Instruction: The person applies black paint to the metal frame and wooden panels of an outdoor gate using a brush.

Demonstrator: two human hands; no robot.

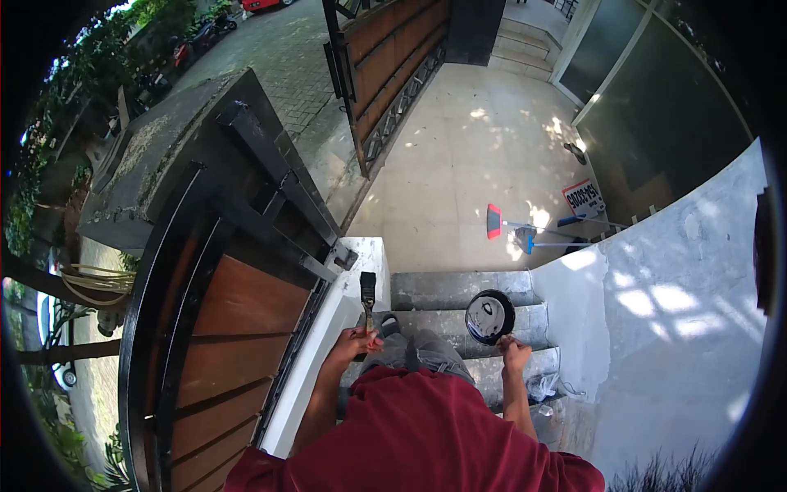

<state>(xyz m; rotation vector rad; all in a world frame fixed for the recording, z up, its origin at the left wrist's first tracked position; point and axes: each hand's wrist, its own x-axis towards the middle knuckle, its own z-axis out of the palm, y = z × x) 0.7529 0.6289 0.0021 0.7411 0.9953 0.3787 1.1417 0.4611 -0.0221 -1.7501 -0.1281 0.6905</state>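
My left hand (356, 343) is closed round the handle of a paintbrush (368, 291), its dark bristles pointing up and away from me. Beside the brush runs a white-painted ledge (370, 256) at the foot of the gate. My right hand (515, 351) grips the edge of a round black paint container (509, 318). Greyish-white paint (485, 316) covers its inside, with dark patches showing through. The container is held over the grey steps (459, 289), in front of my legs.
A black metal gate with brown panels (238, 299) stands close on my left. To the right rises a patchy white wall (648, 328). A crumpled plastic bag (542, 385) lies on a step. On the tiled floor (443, 180) ahead are a red broom head (493, 221) and a sign (583, 198).
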